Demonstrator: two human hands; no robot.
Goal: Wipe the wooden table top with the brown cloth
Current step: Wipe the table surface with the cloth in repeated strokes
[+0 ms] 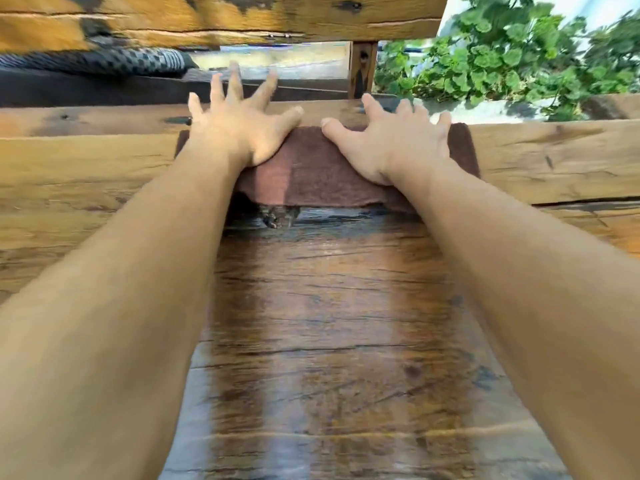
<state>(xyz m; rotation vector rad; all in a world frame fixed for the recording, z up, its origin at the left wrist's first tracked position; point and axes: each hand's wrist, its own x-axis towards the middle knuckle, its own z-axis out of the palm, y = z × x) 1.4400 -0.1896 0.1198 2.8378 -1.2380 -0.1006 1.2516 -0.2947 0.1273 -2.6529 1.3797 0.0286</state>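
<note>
The brown cloth (308,171) lies flat near the far edge of the wooden table top (322,306). My left hand (242,126) presses on the cloth's left part with fingers spread, its fingertips past the far edge. My right hand (391,140) presses flat on the cloth's right part, fingers spread too. Both arms stretch forward over the table. A darker, wet-looking band of wood runs from the cloth back toward me between my arms.
A wooden bench back (221,19) with a post (362,69) stands beyond the table. A dark checked cushion (104,62) lies on the bench at the left. Green leafy plants (519,53) fill the upper right.
</note>
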